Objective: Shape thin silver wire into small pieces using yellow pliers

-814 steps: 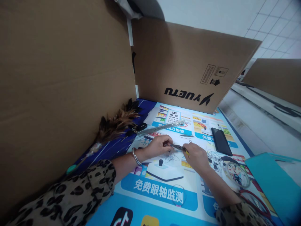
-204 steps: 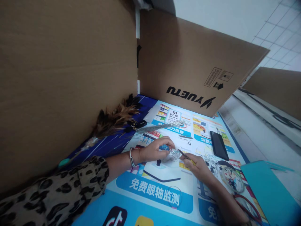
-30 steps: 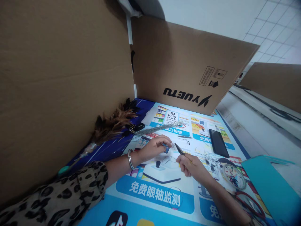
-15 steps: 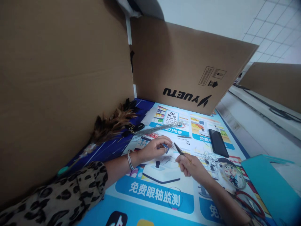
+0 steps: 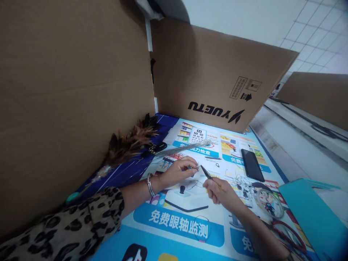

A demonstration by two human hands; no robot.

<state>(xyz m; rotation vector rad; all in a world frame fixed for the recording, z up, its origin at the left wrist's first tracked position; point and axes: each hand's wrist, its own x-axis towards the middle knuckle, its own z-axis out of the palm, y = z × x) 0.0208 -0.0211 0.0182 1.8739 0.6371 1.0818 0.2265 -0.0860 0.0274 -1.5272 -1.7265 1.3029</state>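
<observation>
My left hand (image 5: pixel 181 172) is over the middle of the printed sheet, thumb and fingers pinched on a small thin wire piece (image 5: pixel 198 166). Pliers (image 5: pixel 206 172) with dark pointed jaws are gripped in my right hand (image 5: pixel 219 190); their tip is close beside the left fingertips and the wire. Whether the tip touches the wire is too small to tell. Behind my left hand lies a bundle of thin straight wires (image 5: pixel 185 146). A small dark loop (image 5: pixel 217 165) rests on the sheet beyond the pliers.
A black phone (image 5: pixel 252 165) lies at the right, above tangled wire (image 5: pixel 241 185) and a clear round dish (image 5: pixel 269 203). Brown feathers (image 5: pixel 130 139) lie along the left cardboard wall (image 5: pixel 76 90). A teal box (image 5: pixel 312 217) and red-handled tool (image 5: pixel 289 235) are at the lower right.
My left fingers have shifted and closed slightly, and the blue piece seen at them before is now mostly hidden. The pliers have barely moved.
</observation>
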